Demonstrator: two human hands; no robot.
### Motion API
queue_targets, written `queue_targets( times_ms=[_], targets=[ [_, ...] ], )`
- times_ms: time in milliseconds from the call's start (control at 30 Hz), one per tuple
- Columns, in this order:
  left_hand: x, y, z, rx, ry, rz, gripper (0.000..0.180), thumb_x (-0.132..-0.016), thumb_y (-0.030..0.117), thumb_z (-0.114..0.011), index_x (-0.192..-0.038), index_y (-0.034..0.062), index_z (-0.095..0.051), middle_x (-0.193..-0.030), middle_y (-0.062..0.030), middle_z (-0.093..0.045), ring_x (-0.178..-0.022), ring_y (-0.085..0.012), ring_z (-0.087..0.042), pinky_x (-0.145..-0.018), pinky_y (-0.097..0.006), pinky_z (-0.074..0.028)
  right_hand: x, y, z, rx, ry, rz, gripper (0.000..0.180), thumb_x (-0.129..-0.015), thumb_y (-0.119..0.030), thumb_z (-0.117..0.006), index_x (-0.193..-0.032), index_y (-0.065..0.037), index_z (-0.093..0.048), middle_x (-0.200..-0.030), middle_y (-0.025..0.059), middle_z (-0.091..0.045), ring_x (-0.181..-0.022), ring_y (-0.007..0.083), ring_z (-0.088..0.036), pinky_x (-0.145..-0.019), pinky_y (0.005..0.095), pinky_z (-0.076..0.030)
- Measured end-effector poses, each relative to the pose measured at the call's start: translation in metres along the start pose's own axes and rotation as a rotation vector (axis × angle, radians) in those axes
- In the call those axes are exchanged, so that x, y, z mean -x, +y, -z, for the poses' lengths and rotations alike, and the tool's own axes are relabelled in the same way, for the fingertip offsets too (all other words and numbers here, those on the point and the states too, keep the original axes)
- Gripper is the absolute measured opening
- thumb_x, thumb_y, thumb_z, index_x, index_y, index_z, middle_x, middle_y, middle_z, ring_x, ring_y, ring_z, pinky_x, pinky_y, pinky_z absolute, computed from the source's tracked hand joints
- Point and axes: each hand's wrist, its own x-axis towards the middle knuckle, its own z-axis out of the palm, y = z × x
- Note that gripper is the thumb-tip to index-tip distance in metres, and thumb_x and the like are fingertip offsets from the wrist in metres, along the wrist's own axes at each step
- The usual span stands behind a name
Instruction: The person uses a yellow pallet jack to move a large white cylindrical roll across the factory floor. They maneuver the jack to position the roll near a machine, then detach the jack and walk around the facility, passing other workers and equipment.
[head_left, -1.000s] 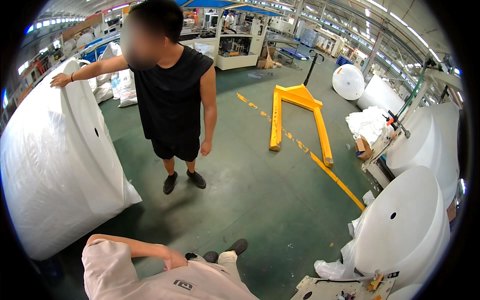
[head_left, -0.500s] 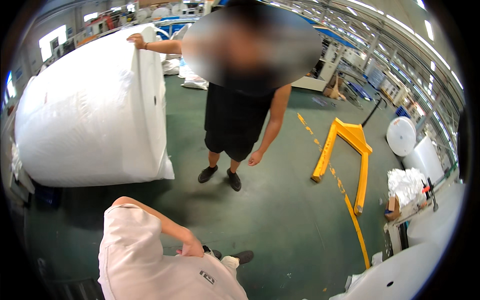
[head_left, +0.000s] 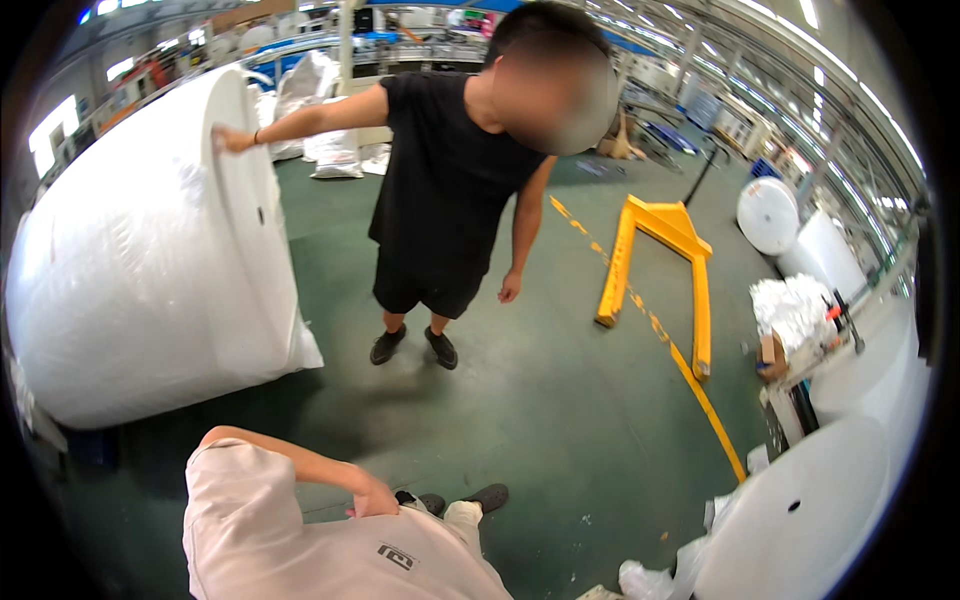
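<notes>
At 6 o'clock in the view, low against the rim, the person's left hand [head_left: 374, 498] rests on the front of their own pale shirt [head_left: 300, 550] at the waist, the elbow bent out toward 7 o'clock. The fingers lie pressed against the cloth and grip nothing, though whether they are curled or flat cannot be told; the right hand is out of sight. Just beyond the hand, the person's dark shoes [head_left: 488, 495] stand on the green floor [head_left: 520, 400]. Compared with half a second ago, the hand keeps the same place on the shirt, while the view has swung. The big white roll [head_left: 140, 280] now fills 9 o'clock instead of 10 to 11. A co-worker [head_left: 445, 190] in black stands at 12 o'clock, nearer and larger than before, with one hand [head_left: 232, 138] flat on the roll's upper edge as it was earlier. The yellow pallet jack [head_left: 660, 270] has shifted to 2 o'clock, beside the yellow floor line [head_left: 700, 395]. Another white roll [head_left: 800, 520] lies at 4 o'clock, well apart from the left hand.
</notes>
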Motion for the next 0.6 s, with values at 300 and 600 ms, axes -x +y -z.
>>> queue_targets(
  times_ms=[300, 600],
  targets=[
    [-0.004, 0.003, 0.016, -0.078, -0.068, -0.004, 0.009, -0.054, 0.015, -0.066, -0.054, 0.0071, -0.062, -0.055, -0.0051, -0.063, -0.055, -0.0213, -0.064, -0.051, -0.04, -0.048, -0.011, 0.019, -0.039, 0.004, -0.137, -0.113, 0.04, -0.08, -0.026, -0.065, -0.111, -0.002, -0.057, -0.074, 0.0138, -0.067, -0.067, 0.0298, -0.066, -0.058, 0.0402, -0.053],
    [-0.011, -0.013, 0.001, -0.03, -0.046, 0.055, 0.006, -0.051, 0.012, -0.064, -0.052, 0.006, -0.063, -0.057, -0.0075, -0.064, -0.057, -0.0242, -0.064, -0.051, -0.04, -0.047, -0.011, 0.008, -0.047, -0.117, -0.139, -0.186, 0.028, -0.082, -0.024, -0.063, -0.096, -0.001, -0.06, -0.082, 0.0182, -0.065, -0.08, 0.0354, -0.064, -0.07, 0.0444, -0.051]
  ],
)
